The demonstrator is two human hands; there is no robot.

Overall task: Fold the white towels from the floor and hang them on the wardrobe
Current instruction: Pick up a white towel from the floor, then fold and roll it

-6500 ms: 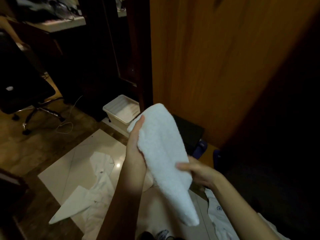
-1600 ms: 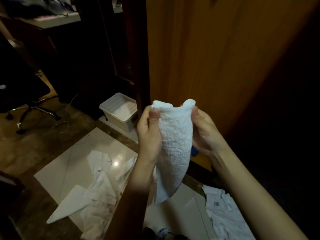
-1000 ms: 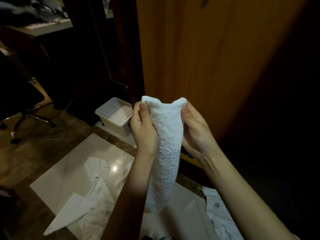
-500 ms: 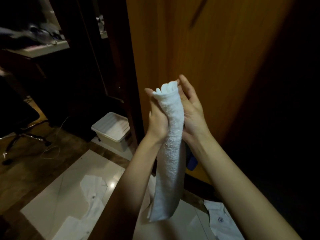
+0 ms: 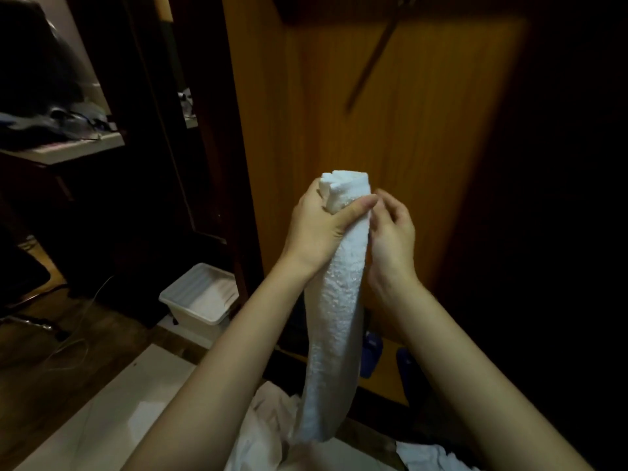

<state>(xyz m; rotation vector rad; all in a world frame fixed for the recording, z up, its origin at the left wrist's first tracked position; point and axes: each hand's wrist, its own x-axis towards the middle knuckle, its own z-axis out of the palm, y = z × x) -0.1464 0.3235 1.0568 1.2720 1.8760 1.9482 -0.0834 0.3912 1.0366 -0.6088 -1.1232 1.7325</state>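
White towel (image 5: 334, 300) is held upright in front of the wooden wardrobe (image 5: 390, 130), bunched into a long narrow roll; its lower end hangs free above the floor. Left hand (image 5: 319, 229) grips the roll just below its top, thumb wrapped across the front, folded edges protruding above the fist. Right hand (image 5: 390, 239) sits against the right side of the roll at the same height, fingers curled at the fabric edge; whether it pinches the cloth or only touches it cannot be told. More white cloth (image 5: 268, 426) lies crumpled on the pale floor tile (image 5: 102, 419) below the forearms. A white plastic bin (image 5: 200, 297) stands on the floor left of the wardrobe. Right side of view is dark.
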